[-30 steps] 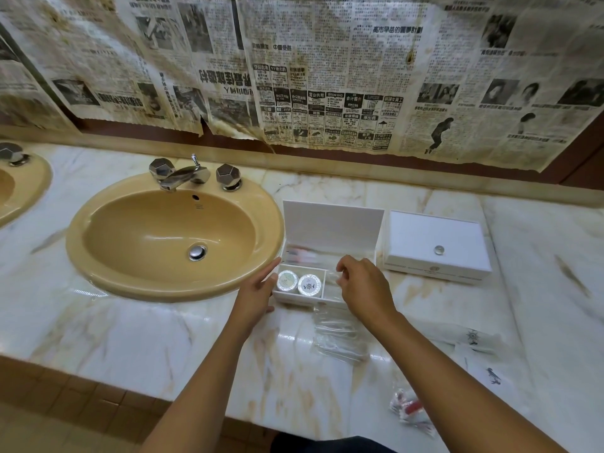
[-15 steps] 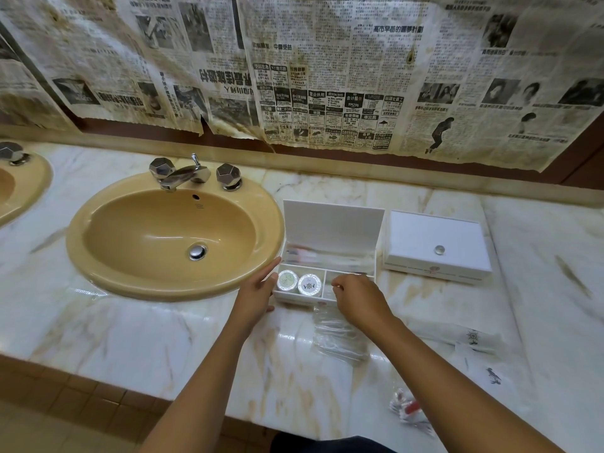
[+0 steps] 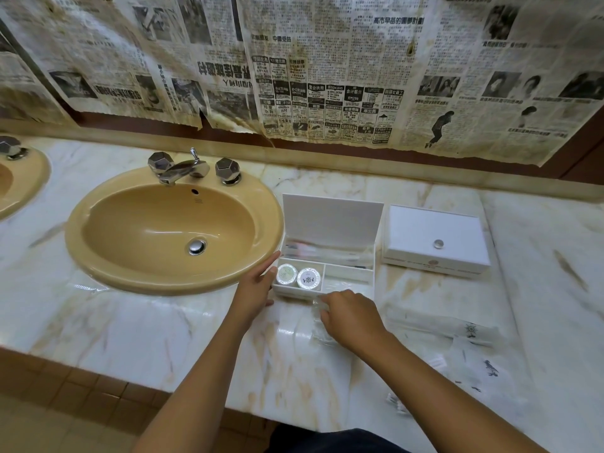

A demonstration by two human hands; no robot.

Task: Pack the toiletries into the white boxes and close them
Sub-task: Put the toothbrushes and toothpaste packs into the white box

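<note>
L hand [image 3: 253, 289] fingers spread vs open box [image 3: 327, 256]; R hand [image 3: 351, 318] pinching clear packet [image 3: 318, 331]

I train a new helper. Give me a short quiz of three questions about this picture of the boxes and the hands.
1. True or false: the open white box holds two round tins in its front left compartment.
2. Which hand rests against that box's left end?
3. The closed white box is: A) in the sink B) right of the open box C) under the newspaper

Key
1. True
2. The left hand; the right hand is on the clear packets in front.
3. B
</note>
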